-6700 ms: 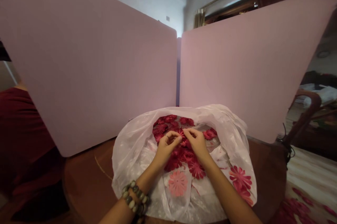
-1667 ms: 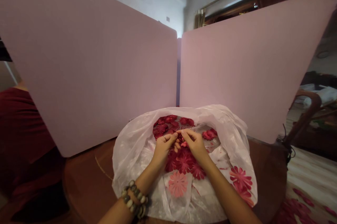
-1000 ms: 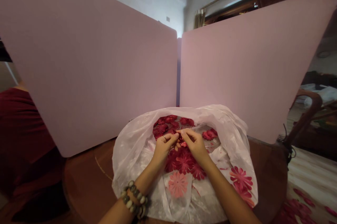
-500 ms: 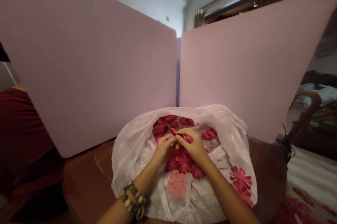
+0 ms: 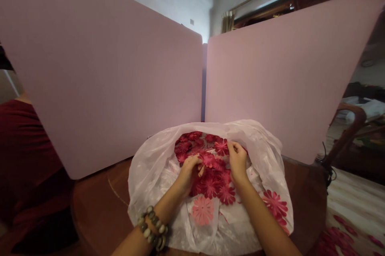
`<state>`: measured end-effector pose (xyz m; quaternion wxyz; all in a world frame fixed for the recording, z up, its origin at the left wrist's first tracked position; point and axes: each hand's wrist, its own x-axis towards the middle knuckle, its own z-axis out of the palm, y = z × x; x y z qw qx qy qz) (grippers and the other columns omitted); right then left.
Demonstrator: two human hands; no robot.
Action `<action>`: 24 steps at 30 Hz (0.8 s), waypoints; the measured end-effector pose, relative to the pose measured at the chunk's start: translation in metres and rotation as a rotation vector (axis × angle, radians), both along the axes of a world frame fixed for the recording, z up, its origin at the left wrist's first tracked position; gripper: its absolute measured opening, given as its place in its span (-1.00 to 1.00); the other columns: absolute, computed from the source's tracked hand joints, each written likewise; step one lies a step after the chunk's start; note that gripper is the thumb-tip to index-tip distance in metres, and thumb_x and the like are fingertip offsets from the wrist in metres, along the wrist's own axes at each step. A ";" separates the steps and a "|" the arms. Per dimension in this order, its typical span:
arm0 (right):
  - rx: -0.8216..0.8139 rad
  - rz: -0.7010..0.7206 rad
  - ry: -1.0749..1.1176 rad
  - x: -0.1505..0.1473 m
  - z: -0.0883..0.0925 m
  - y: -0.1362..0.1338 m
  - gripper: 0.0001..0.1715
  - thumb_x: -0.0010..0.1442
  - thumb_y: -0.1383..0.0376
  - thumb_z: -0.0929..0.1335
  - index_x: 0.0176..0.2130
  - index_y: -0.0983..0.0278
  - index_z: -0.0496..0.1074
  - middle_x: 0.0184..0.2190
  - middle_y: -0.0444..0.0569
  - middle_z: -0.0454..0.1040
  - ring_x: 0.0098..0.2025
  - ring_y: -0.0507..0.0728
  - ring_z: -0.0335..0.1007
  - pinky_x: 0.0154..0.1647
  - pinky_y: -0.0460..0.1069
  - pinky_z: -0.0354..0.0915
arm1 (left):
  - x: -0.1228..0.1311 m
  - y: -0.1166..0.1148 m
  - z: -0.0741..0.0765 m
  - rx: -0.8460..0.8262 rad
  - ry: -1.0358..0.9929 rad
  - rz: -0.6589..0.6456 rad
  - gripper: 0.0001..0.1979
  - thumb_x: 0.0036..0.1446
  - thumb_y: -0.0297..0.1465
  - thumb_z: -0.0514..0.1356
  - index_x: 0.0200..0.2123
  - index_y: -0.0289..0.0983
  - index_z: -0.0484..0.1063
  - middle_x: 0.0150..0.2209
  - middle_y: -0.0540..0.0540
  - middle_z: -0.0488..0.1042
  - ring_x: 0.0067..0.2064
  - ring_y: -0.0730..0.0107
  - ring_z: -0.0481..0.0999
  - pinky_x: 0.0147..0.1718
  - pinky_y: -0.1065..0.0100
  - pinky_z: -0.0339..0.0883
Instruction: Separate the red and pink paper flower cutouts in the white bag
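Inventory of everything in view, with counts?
pink partition boards: two, dusty pink, upright behind the bag
white plastic bag: one, translucent white, open on the table
red flower cutouts: many, count unclear, red to crimson, heaped in the bag
pink flower cutout: one, pale pink, in the bag below the heap
round wooden table: one, reddish brown, under the bag
curtain: one, gold-brown, far back behind the boards
wooden chair frame: one, brown, right edge
patterned rug: one, cream and red, lower right
beaded bracelets: count unclear, grey-green and cream, left wrist
left hand: one, on the heap
right hand: one, at the heap's right side
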<state>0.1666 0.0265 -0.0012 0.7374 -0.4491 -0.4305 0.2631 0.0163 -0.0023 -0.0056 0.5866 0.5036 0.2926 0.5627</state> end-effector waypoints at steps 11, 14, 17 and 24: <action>0.088 0.201 -0.262 -0.018 0.007 -0.014 -0.64 0.01 0.05 0.36 -0.51 0.30 0.46 -0.57 -0.09 0.46 -0.48 0.09 0.33 -0.40 -0.04 0.28 | 0.003 -0.013 0.008 0.153 0.194 -0.030 -0.86 -0.08 -0.32 0.25 -0.45 -0.28 0.44 -0.48 0.00 0.43 -0.43 0.43 0.38 -0.37 0.42 0.24; 0.086 0.386 -0.283 -0.025 0.008 -0.019 -0.65 0.04 0.06 0.36 -0.51 0.29 0.49 -0.58 -0.10 0.45 -0.50 0.07 0.32 -0.47 -0.07 0.27 | 0.004 -0.013 0.009 0.117 0.140 0.039 -0.76 -0.04 -0.21 0.26 -0.47 -0.29 0.44 -0.49 -0.04 0.48 -0.46 0.41 0.41 -0.39 0.41 0.26; 0.064 0.459 -0.286 -0.028 0.009 -0.023 -0.60 0.07 0.03 0.33 -0.45 0.28 0.54 -0.57 -0.09 0.46 -0.53 0.06 0.31 -0.52 -0.08 0.25 | 0.003 -0.011 0.009 0.086 0.106 0.074 -0.66 -0.09 -0.12 0.29 -0.53 -0.31 0.43 -0.56 -0.06 0.48 -0.53 0.43 0.40 -0.45 0.41 0.27; 0.070 0.503 -0.282 -0.030 0.012 -0.026 -0.50 0.11 -0.04 0.28 -0.40 0.28 0.58 -0.58 -0.07 0.47 -0.50 0.08 0.32 -0.53 -0.07 0.25 | 0.000 -0.010 0.013 0.070 0.088 0.116 -0.58 -0.15 -0.04 0.30 -0.58 -0.32 0.44 -0.61 -0.06 0.49 -0.61 0.47 0.39 -0.54 0.44 0.24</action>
